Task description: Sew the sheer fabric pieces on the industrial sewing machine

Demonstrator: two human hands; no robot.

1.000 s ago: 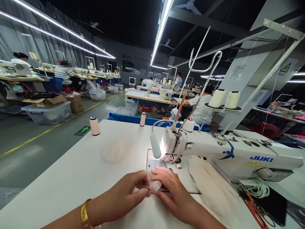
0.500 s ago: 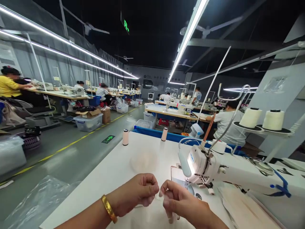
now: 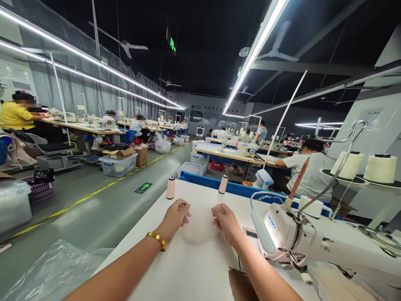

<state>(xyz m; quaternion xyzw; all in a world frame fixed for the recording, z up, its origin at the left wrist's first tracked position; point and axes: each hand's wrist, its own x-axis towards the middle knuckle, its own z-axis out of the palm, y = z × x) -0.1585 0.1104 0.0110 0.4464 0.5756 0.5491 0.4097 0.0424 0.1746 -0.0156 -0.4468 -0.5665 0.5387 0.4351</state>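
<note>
- The white table (image 3: pixel 175 271) runs forward from the person; its left edge drops to a grey floor aisle marked with a yellow line (image 3: pixel 84 196), and its far edge meets a blue rim (image 3: pixel 238 189).
- Two small thread spools stand near the far edge, one at left (image 3: pixel 171 187) and one further right (image 3: pixel 223 184), with bare tabletop between them and the hands.
- The sewing machine (image 3: pixel 313 240) fills the right side of the table, its lit head just beside the right forearm, so the free room lies left and ahead.
- A crumpled clear plastic sheet (image 3: pixel 53 267) lies past the table's near-left edge.
- The left hand (image 3: pixel 176 214), a gold bangle (image 3: pixel 157 239) at the wrist, is loosely curled with fingertips pinched on the left edge of a pale sheer fabric piece (image 3: pixel 198 228).
- The right hand (image 3: pixel 226 220) is likewise curled, pinching the piece's right edge.
- The fabric lies flat on the table between both hands, spread toward the person.
</note>
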